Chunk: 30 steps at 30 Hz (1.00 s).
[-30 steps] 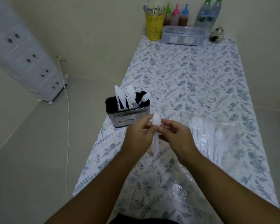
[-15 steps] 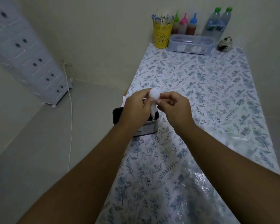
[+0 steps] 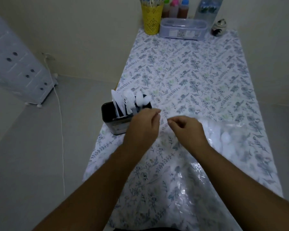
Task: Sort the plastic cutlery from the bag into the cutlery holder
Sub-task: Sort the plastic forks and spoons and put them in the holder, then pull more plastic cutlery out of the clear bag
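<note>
White plastic cutlery [image 3: 131, 101] stands in black holder [image 3: 114, 121]; both hands' fingers [image 3: 154, 114] loosely curled, empty.

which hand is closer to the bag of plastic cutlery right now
The right hand. It sits right at the near left edge of the bag of plastic cutlery, seemingly empty. The left hand is farther left, in front of the cutlery holder.

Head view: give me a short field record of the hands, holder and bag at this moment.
left hand: empty, fingers loosely curled, in front of the holder
right hand: empty, beside the bag
black rectangular cutlery holder: upright near the table's left edge, white plastic cutlery standing inside
clear plastic bag: lying right of the hands, white cutlery inside
floral tablecloth: covers the table
</note>
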### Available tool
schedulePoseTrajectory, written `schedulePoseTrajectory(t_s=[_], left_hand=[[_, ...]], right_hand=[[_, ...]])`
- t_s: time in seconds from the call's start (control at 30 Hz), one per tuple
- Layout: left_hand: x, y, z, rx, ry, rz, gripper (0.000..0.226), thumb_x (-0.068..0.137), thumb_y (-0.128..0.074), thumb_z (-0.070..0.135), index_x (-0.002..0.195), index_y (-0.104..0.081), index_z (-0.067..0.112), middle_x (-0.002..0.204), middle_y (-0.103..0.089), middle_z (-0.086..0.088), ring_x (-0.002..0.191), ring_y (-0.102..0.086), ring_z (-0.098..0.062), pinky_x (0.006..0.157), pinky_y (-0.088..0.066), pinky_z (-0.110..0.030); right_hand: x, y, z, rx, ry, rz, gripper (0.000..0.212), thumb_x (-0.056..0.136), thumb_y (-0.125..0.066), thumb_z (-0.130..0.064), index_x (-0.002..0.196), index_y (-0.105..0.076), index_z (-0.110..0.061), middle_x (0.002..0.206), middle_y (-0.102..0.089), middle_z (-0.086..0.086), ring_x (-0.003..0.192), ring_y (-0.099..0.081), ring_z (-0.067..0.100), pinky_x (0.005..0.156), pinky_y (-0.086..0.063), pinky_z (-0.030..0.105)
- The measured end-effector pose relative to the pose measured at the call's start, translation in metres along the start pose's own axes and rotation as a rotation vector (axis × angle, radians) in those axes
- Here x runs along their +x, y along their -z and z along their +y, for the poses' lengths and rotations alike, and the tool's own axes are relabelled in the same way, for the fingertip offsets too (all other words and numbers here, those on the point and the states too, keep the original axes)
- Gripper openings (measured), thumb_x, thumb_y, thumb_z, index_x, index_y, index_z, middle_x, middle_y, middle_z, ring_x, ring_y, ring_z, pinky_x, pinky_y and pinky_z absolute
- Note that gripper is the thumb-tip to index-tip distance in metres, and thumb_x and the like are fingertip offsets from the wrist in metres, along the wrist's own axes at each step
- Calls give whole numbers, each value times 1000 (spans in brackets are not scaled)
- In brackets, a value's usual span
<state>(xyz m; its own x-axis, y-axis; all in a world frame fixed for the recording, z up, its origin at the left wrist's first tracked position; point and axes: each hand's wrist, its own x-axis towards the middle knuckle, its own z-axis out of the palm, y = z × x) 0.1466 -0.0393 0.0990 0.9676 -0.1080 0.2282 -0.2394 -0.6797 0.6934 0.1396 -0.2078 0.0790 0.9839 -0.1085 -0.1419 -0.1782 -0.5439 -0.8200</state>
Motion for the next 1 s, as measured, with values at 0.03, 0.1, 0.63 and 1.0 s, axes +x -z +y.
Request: schedulePoseTrajectory(t_s=[0.03,0.1,0.63,1.0], left_hand=[[-19,-17,-3,-3,11,-74,25,99,-56,18,119,-70,10,112,-71,-5,103,-64,-16,91,-45,-22],[-61,-55,-10,18,58,-287,29,99,-55,20,124,-67,11,120,-68,-7,111,-61,-18,102,-43,-26],[-124,-128,-25,500,-245,-474,58,92,-59,17,146,-43,29,158,-32,-12,147,-26,-34,119,-22,-53],[-203,-115,-20,421,-327,-612,60,89,-50,26,147,-42,14,151,-42,-14,140,-37,-30,116,-30,-40]], right_hand=[[-16,5,19,-56,-25,-38,17,94,-69,-31,105,-80,-24,93,-75,-14,85,-68,1,78,-50,14],[-51,15,62,-175,-82,-92,16,94,-69,-34,101,-81,-29,93,-76,-14,84,-69,5,80,-54,23],[-201,53,194,-547,7,-151,45,85,-58,-59,114,-75,-30,100,-63,-8,91,-61,20,76,-51,35],[-148,28,164,-414,-122,-212,10,93,-63,-33,90,-69,-26,87,-64,-10,81,-61,12,74,-55,36]])
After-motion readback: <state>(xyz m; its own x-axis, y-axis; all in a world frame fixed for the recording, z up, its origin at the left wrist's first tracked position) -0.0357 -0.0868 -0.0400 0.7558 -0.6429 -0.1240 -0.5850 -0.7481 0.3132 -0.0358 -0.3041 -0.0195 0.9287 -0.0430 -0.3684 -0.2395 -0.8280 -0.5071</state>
